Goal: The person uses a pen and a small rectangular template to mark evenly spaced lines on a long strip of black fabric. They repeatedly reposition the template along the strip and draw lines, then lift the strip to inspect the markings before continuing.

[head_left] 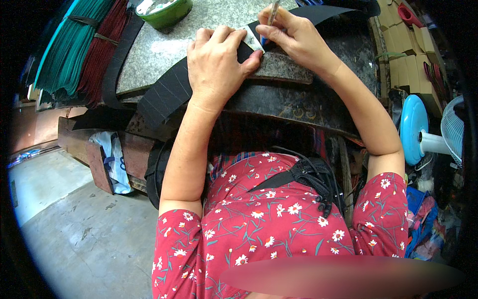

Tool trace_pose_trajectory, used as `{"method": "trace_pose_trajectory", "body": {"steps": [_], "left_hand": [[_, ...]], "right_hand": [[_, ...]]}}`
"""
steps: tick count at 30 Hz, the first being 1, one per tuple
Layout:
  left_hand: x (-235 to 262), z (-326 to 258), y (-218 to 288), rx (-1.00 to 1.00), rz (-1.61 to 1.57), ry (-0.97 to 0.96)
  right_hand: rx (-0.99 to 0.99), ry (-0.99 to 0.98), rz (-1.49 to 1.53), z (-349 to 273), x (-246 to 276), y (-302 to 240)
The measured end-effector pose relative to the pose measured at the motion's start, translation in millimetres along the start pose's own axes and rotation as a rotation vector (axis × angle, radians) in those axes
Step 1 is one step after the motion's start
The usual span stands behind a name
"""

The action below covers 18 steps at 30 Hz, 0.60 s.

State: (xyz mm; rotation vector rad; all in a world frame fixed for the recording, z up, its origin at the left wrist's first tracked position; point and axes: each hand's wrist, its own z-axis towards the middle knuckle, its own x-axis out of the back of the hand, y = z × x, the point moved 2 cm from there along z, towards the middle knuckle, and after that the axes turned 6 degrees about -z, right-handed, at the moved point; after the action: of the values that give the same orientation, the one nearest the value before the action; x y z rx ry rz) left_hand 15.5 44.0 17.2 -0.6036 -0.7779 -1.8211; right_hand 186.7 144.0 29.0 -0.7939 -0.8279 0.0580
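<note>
My left hand (216,62) lies flat on a long black strip (164,97) of material that curves across the stone worktop (149,50), pinning it and a small white template (253,37) with fingers and thumb. My right hand (294,32) holds a pen (272,12) upright, its tip touching the strip just beside the white piece. The two hands almost touch. The strip runs on under both hands toward the upper right.
A green bowl (164,11) stands at the worktop's far edge. Stacks of teal (67,47) and dark red sheets (102,52) lie at the left. Cardboard pieces (406,47) and a blue-and-white fan (423,132) are at the right. Concrete floor (74,224) at lower left.
</note>
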Motion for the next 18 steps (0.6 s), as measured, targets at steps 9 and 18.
{"method": "trace_pose_trajectory", "body": {"steps": [9, 18], "left_hand": [[-0.7, -0.2, -0.2, 0.007, 0.007, -0.013], [-0.7, 0.0, 0.2, 0.012, 0.006, -0.009]], "right_hand": [[-0.005, 0.006, -0.043, -7.7, -2.4, -1.6], [-0.062, -0.034, 0.015, -11.7, -1.0, 2.9]]}}
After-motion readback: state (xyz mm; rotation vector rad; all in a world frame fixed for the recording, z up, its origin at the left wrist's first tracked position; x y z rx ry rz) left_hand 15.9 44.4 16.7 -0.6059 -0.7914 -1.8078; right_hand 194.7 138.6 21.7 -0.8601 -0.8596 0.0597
